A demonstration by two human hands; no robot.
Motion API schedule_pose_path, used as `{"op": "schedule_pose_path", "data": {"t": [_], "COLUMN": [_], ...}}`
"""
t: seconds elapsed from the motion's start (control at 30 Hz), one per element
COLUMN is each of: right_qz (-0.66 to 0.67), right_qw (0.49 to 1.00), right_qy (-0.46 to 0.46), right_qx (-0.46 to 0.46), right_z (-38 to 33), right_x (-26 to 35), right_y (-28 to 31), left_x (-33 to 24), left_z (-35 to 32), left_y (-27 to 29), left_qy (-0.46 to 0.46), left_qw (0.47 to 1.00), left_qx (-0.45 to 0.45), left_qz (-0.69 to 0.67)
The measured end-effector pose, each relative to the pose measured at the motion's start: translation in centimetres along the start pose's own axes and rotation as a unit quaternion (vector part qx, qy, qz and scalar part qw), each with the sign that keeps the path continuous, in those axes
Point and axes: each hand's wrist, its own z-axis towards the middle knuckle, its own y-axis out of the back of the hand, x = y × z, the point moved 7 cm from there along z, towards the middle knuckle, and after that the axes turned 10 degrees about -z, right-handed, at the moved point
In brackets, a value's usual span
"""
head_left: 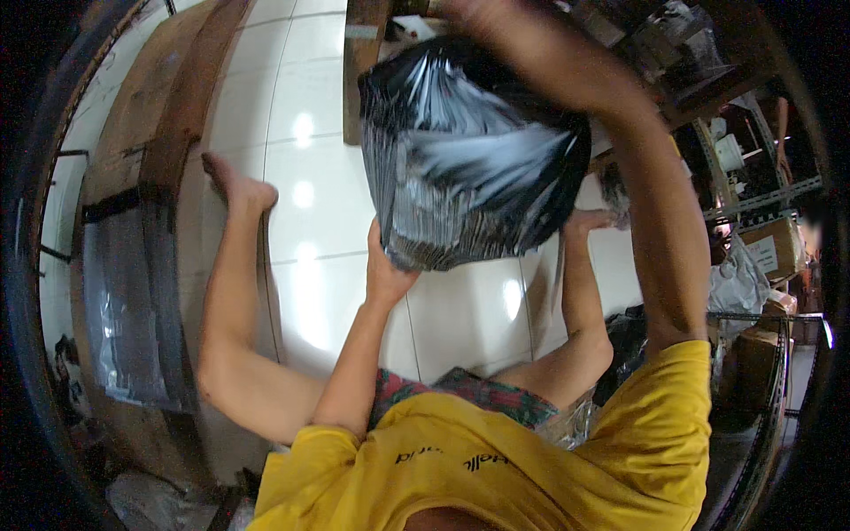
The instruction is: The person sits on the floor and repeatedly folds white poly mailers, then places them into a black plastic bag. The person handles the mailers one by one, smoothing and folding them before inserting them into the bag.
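Head view looks down on a seated person in a yellow shirt (549, 451) with bare legs stretched over a glossy white tile floor (310, 133). Both hands are up on a bulky black plastic bag (469, 159), held in the air above the legs, about centre-top of the picture. The bag is shiny, crinkly film, full of pale streaky highlights, and looks stuffed and lumpy. It's blurry, so finer detail is lost.

The left hand (387, 270) is pressed up under the bag's bottom left corner, fingers wrapped on the plastic. The right hand (474, 11) is at the bag's top edge, but it's smeared by blur, so I can't tell how it grips.

On the left, a brown wooden board (168, 133) curves along the floor with a clear plastic sheet (124, 301) lying on it. On the right, a metal rack (761, 199) holds a brown cardboard box (779, 248) with a white label, next to a crumpled grey bag (739, 283).
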Motion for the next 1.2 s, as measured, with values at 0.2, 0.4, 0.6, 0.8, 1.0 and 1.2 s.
{"op": "schedule_pose_path", "data": {"t": [0.2, 0.4, 0.6, 0.8, 1.0, 1.2], "right_qz": [-0.01, 0.131, 0.36, 0.346, 0.199, 0.199], "right_qw": [0.975, 0.899, 0.849, 0.87, 0.903, 0.919], "right_qy": [-0.199, -0.4, -0.348, -0.35, -0.343, -0.299], "right_qx": [-0.099, -0.121, -0.167, -0.012, 0.166, 0.164], "right_z": [-10.0, -23.5, -18.7, -17.6, -23.2, -25.2], "right_x": [-3.0, -15.7, -10.7, -7.9, -7.8, -6.5], "right_y": [3.7, -12.6, -21.9, -25.0, -37.2, -35.2], "left_x": [0.7, 1.0, -2.9, -11.2, -1.6, -2.9], "left_z": [0.6, 0.9, -2.2, -8.3, -11.4, -9.9], "left_y": [0.0, 0.5, 1.7, 0.6, -1.3, -2.6], "left_qy": [0.056, 0.012, 0.041, 0.011, 0.139, 0.147], "left_qw": [0.998, 0.999, 0.998, 0.999, 0.988, 0.982], "left_qx": [-0.006, -0.03, -0.034, -0.046, -0.058, -0.007], "left_qz": [-0.02, -0.041, 0.017, -0.024, 0.046, 0.117]}}
